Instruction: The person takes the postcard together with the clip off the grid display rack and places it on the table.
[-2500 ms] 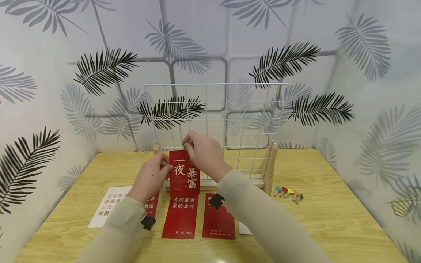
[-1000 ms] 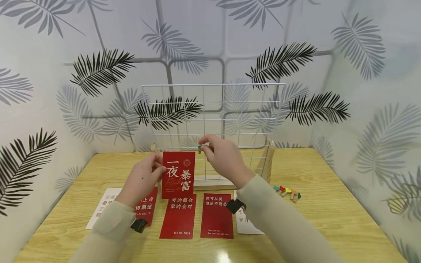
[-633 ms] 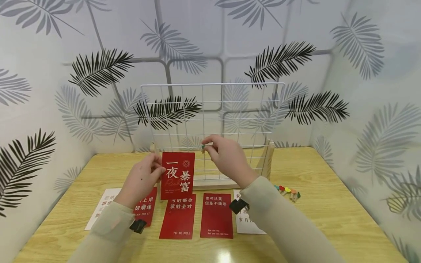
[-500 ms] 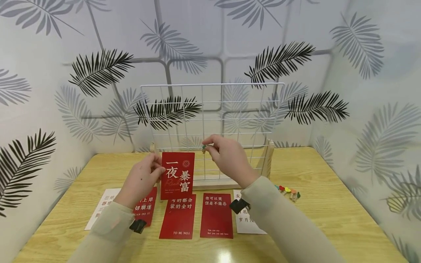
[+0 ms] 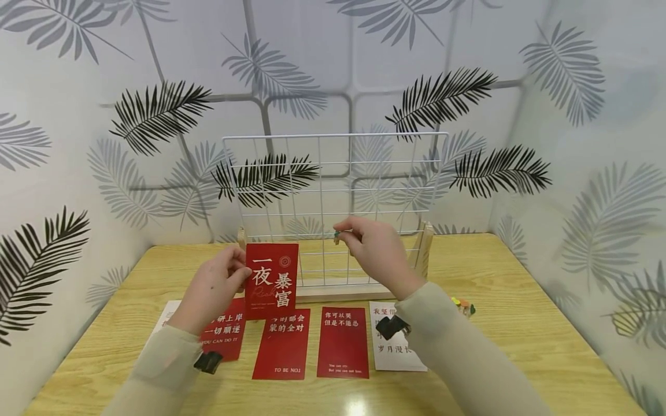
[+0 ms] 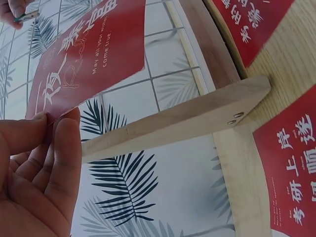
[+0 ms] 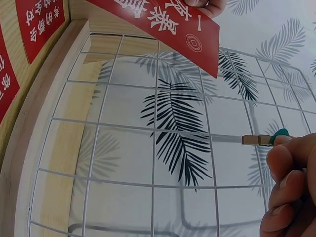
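Observation:
My left hand [image 5: 210,289] pinches the left edge of a red card with white characters [image 5: 272,281] and holds it upright in front of the white wire grid [image 5: 333,190]. In the left wrist view the fingertips [image 6: 59,123] grip the red card [image 6: 84,54] by its corner. My right hand [image 5: 377,251] pinches a small wooden clip with a green head [image 5: 338,234], held to the right of the card and apart from it. The right wrist view shows the wooden clip [image 7: 261,139] close to a grid wire [image 7: 148,128].
The grid stands in a wooden base [image 5: 333,289] on a yellow wooden table [image 5: 520,346]. Red cards [image 5: 342,341] and a white card [image 5: 391,341] lie flat in front. Several coloured clips [image 5: 465,306] lie at the right, partly hidden by my sleeve.
The right hand has carried the clip to the right, away from the card's top edge. The left hand has shifted the card slightly left and down.

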`<state>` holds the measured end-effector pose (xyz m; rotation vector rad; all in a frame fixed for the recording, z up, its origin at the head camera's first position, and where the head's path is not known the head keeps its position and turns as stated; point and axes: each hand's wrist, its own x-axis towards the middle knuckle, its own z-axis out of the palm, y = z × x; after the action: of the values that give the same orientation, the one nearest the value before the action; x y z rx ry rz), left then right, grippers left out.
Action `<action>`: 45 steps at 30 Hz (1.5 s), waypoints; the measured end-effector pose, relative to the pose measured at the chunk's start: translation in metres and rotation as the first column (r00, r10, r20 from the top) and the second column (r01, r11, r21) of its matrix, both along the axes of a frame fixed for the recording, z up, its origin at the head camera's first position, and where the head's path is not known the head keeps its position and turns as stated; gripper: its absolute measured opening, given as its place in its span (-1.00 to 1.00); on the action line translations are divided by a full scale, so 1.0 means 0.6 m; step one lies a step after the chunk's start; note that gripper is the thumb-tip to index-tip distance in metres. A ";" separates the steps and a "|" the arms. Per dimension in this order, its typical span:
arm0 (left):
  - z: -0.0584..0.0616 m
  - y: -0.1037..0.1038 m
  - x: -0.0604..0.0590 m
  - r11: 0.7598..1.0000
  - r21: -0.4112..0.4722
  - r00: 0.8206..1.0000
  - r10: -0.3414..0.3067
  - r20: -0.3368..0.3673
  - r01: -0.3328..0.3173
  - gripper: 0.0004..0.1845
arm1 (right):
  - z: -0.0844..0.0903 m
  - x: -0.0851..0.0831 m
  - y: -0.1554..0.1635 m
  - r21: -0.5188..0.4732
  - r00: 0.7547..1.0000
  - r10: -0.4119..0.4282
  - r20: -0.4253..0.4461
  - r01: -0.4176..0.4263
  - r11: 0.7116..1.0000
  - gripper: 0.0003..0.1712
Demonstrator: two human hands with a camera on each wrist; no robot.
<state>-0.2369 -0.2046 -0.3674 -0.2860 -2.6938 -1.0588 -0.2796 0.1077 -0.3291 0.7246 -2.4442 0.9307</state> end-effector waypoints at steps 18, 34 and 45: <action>0.005 -0.045 0.009 1.000 -0.002 1.000 0.000 0.008 0.000 -0.86 | 0.003 0.003 0.049 -0.028 0.997 -0.040 0.062 0.042 0.999 -0.81; 0.014 -0.077 0.015 1.000 -0.015 1.000 0.021 0.001 -0.021 -0.87 | -0.008 0.011 0.105 -0.034 0.991 -0.106 0.086 0.109 0.993 -0.81; 0.025 -0.112 0.025 0.998 -0.045 0.999 0.044 -0.002 -0.044 -0.86 | -0.020 0.016 0.155 -0.010 0.980 -0.171 0.098 0.173 0.985 -0.78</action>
<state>-0.2220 -0.2719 -0.3525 -0.2341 -2.7127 -0.9864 -0.2699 0.2008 -0.3411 0.4619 -2.5315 0.9395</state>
